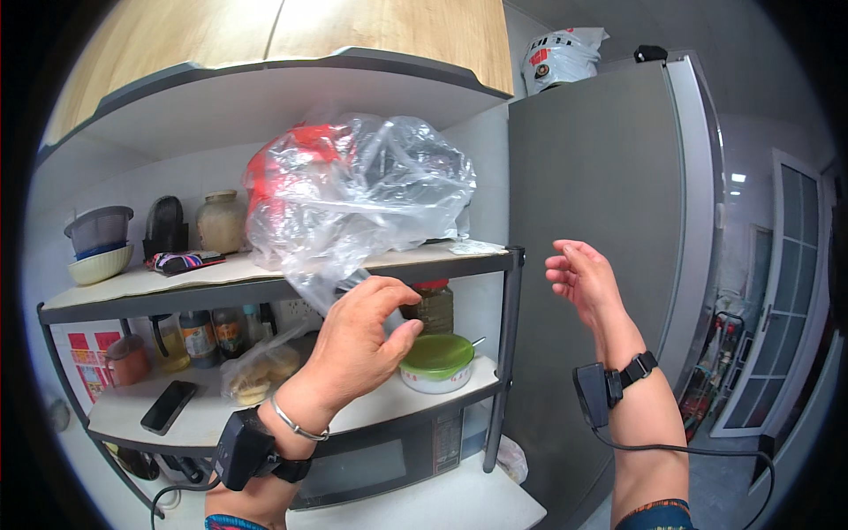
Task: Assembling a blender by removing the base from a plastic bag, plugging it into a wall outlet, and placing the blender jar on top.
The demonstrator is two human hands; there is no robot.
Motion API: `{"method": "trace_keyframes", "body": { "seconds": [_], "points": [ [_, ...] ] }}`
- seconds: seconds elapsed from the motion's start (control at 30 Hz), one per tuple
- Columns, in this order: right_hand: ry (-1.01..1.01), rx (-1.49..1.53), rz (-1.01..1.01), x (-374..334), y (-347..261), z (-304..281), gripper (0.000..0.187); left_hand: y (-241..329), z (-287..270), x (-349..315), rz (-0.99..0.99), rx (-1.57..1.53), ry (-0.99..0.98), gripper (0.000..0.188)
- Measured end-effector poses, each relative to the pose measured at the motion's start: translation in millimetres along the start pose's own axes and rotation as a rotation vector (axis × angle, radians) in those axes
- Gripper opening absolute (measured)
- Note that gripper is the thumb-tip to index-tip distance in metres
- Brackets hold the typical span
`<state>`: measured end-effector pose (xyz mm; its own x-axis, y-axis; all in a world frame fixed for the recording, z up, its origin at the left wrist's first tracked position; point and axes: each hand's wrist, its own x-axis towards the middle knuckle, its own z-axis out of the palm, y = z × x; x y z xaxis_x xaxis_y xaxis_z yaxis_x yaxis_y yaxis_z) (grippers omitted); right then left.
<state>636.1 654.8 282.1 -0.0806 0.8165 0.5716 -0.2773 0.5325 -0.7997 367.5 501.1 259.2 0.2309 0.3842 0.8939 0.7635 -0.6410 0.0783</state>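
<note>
My left hand [367, 340] is raised in front of the shelf rack, its thumb and fingers apart in a loose curve, with nothing visible between them. Just beyond it, the loose tail of a large clear plastic bag [371, 212] with red inside hangs over the upper shelf's edge; whether the fingers touch it I cannot tell. A white bowl with a green lid [437, 355] stands on the middle shelf beside that hand. My right hand [585, 278] is held up before the grey fridge [592, 168], fingers slightly bent and holding nothing.
The upper shelf [177, 287] carries a jar [221, 221] and stacked bowls [99, 243]. A phone [168, 406], several bottles and a bag of food [261, 371] occupy the middle shelf, above a microwave [371, 468]. Wooden cabinets [353, 31] overhang the rack.
</note>
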Motion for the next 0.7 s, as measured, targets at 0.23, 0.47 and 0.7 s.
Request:
{"method": "trace_keyframes", "body": {
  "seconds": [0.23,0.47,0.7],
  "points": [
    [-0.214,0.083,0.058,82.7,55.8,-28.3,0.023,-3.2,48.7,16.0,-0.054,0.307,0.111,0.024],
    [-0.269,0.164,0.133,120.3,94.9,-53.4,0.024,11.8,77.2,18.3,-0.235,0.354,0.120,0.023],
    [-0.235,0.178,0.153,123.2,78.9,-52.3,0.022,43.0,68.4,10.2,-0.284,0.435,0.115,0.022]
  ]
}}
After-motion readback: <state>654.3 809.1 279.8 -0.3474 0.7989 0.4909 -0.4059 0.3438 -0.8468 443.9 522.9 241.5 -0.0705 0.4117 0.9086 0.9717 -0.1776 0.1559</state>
